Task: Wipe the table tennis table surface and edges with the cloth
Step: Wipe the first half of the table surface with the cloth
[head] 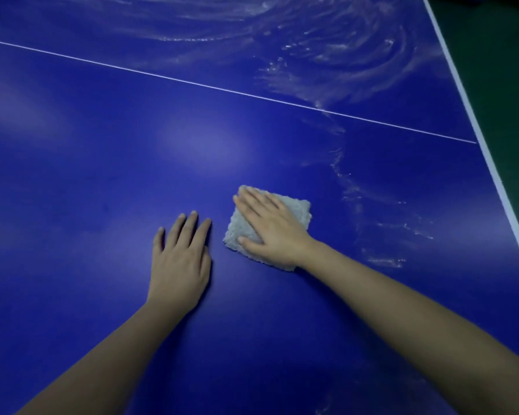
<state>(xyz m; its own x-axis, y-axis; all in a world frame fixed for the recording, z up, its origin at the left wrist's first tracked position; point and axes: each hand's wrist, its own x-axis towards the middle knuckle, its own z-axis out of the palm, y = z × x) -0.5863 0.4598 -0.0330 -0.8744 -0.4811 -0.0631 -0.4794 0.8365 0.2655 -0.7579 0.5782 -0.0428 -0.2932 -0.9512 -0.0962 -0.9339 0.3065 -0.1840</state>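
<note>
The blue table tennis table (pixel 102 151) fills the view. A folded grey fluffy cloth (pixel 297 209) lies flat on it near the middle. My right hand (pixel 270 227) presses on the cloth with straight fingers, covering most of it. My left hand (pixel 182 256) rests flat on the bare surface just left of the cloth, fingers spread and apart from it. Wet swirl streaks (pixel 327 52) mark the far right part of the table and run down its right side.
A thin white centre line (pixel 192 82) crosses the table from left to right. The white edge stripe (pixel 489 163) runs along the table's right side, with dark green floor (pixel 510 70) beyond it.
</note>
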